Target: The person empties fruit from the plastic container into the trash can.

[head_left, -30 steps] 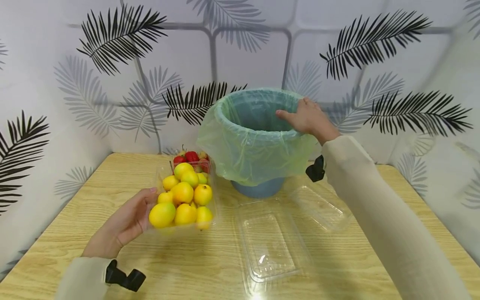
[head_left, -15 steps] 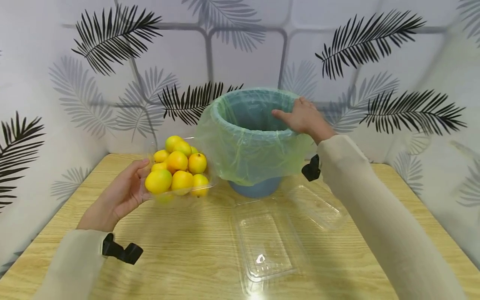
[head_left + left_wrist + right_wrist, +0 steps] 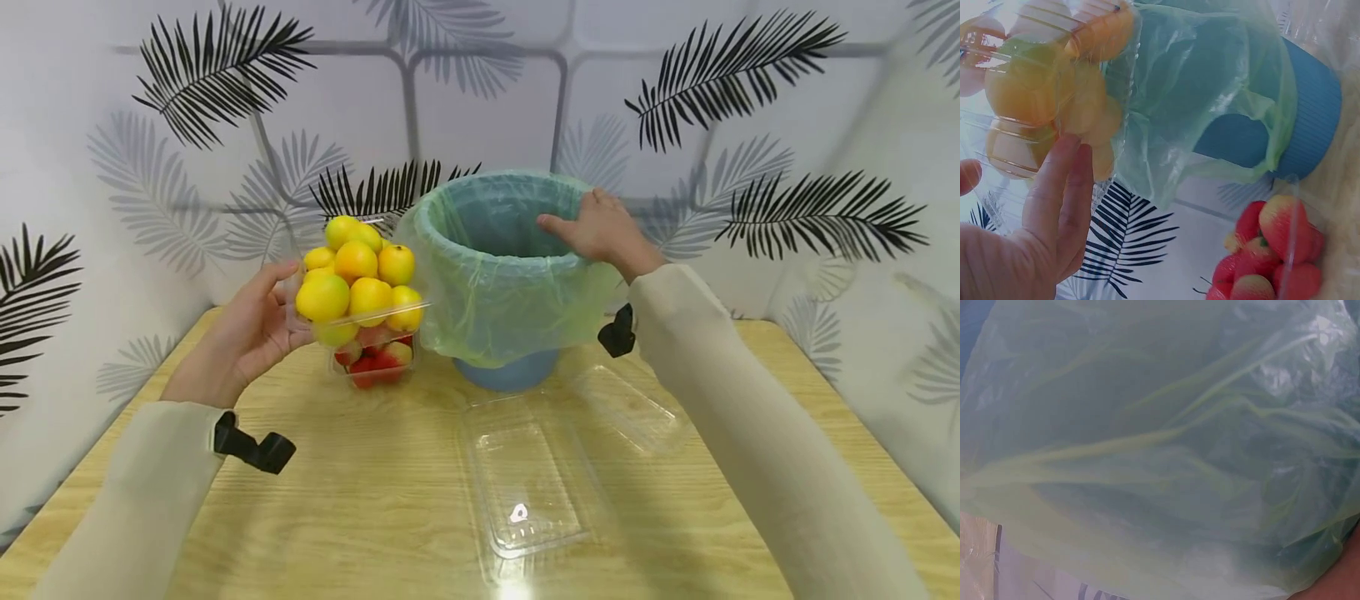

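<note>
My left hand (image 3: 255,333) holds a clear plastic box (image 3: 375,317) heaped with yellow fruits (image 3: 356,260), some tinged green or orange. The box is raised above the table, left of a blue bin (image 3: 510,373). In the left wrist view, two fingers (image 3: 1054,181) press under the box, while the thumb lies at its left side. A thin green bag (image 3: 480,300) lines the bin and hangs over its rim. My right hand (image 3: 603,229) grips the bin's right rim through the bag, thumb pointing inward. Mostly bag (image 3: 1147,412) fills the right wrist view.
Behind and below the raised box, another clear box holds red and yellowish fruits (image 3: 378,365). Two clear plastic containers lie on the wooden table, one in front of the bin (image 3: 528,475), another to its right (image 3: 630,408). A leaf-patterned wall (image 3: 487,108) stands close behind.
My left hand has lifted the box of yellow fruits higher, bringing the red fruits into view beneath it. My right hand stays on the bin's rim.
</note>
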`<state>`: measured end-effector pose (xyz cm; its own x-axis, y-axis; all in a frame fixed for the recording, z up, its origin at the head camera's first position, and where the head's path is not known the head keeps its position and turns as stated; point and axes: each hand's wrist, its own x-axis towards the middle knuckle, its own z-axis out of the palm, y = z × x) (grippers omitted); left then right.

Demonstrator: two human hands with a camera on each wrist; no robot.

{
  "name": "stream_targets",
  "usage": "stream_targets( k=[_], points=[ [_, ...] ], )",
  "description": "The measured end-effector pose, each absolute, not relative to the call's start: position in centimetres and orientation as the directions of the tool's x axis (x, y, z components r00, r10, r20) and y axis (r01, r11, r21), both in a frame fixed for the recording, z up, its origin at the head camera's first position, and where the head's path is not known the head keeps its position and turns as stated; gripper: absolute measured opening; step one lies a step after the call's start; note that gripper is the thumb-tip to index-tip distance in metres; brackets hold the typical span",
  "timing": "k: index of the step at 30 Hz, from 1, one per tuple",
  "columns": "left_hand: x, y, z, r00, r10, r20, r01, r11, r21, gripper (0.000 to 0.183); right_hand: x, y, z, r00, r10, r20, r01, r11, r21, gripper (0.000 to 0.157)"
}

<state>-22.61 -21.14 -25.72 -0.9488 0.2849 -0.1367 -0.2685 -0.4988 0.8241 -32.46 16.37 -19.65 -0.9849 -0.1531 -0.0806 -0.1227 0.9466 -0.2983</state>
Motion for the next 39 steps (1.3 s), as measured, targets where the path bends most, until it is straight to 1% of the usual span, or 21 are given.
stream_targets(
  k=[3, 5, 9, 11, 13, 17, 19, 21, 25, 29, 39],
  points=[
    [-23.2, -20.8, -24.8, -0.951, 0.263, -0.163, -0.281, -0.514, 0.810, 0.039, -32.5, 16.4, -19.5, -0.986, -0.146, -0.076, -0.118, 0.948, -0.296, 0.094],
    [-23.6, -20.6, -24.3, -0.953, 0.259, -0.155, -0.275, -0.532, 0.801, 0.041, -32.5, 16.4, -19.5, -0.987, -0.142, -0.080, -0.113, 0.949, -0.295, 0.094],
    [-24.3, -20.2, -23.1, -0.958, 0.254, -0.133, -0.260, -0.580, 0.772, 0.040, -32.5, 16.4, -19.5, -0.987, -0.138, -0.078, -0.109, 0.947, -0.302, 0.094],
    [-24.7, -20.0, -22.4, -0.961, 0.240, -0.135, -0.254, -0.585, 0.770, 0.044, -32.5, 16.4, -19.5, -0.987, -0.139, -0.076, -0.110, 0.947, -0.301, 0.093],
    [-25.0, -19.7, -21.7, -0.964, 0.222, -0.144, -0.248, -0.570, 0.783, 0.051, -32.5, 16.5, -19.4, -0.988, -0.138, -0.073, -0.109, 0.947, -0.303, 0.093],
    [-25.6, -18.8, -20.7, -0.967, 0.198, -0.158, -0.239, -0.508, 0.828, 0.076, -32.5, 16.5, -19.4, -0.989, -0.135, -0.067, -0.109, 0.948, -0.301, 0.093],
    [-25.9, -18.2, -20.3, -0.966, 0.198, -0.166, -0.245, -0.495, 0.834, 0.084, -32.5, 16.5, -19.3, -0.989, -0.133, -0.067, -0.107, 0.948, -0.299, 0.093],
    [-26.2, -17.5, -20.0, -0.964, 0.204, -0.168, -0.249, -0.481, 0.840, 0.089, -32.4, 16.5, -19.3, -0.989, -0.133, -0.072, -0.106, 0.949, -0.298, 0.093],
    [-27.1, -15.8, -19.5, -0.963, 0.211, -0.169, -0.250, -0.460, 0.852, 0.090, -32.4, 16.7, -19.3, -0.989, -0.130, -0.075, -0.102, 0.948, -0.302, 0.093],
    [-27.9, -14.2, -19.1, -0.964, 0.207, -0.169, -0.244, -0.419, 0.875, 0.087, -32.4, 16.8, -19.4, -0.990, -0.122, -0.073, -0.094, 0.946, -0.309, 0.094],
    [-29.9, -10.2, -18.3, -0.985, 0.108, -0.134, -0.163, -0.341, 0.926, 0.074, -32.4, 16.6, -19.7, -0.991, -0.117, -0.071, -0.088, 0.942, -0.323, 0.093]
  ],
)
